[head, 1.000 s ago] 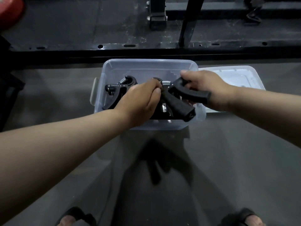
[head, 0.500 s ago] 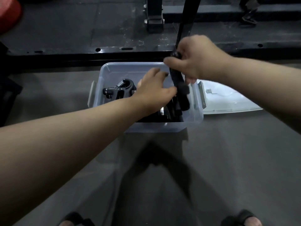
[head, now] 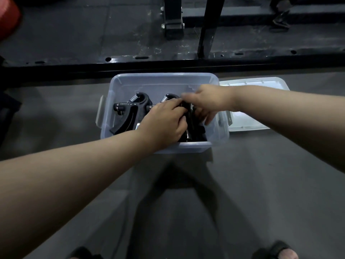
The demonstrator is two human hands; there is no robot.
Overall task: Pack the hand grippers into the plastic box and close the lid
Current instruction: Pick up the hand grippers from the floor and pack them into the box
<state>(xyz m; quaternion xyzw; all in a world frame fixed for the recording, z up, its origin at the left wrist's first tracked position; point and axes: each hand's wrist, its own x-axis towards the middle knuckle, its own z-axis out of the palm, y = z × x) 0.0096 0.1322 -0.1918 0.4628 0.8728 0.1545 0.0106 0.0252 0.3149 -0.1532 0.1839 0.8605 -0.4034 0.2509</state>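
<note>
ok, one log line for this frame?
stage: packing | left hand, right hand: both in plastic box on hand grippers | lid: off, right of box

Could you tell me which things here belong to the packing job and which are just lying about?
Job: hand grippers, plastic box, lid, left hand, right hand.
Lying about: black metal frame, red object.

One plastic box (head: pixel 119 86), one lid (head: pixel 261 85), at least three hand grippers (head: pixel 134 107)
</note>
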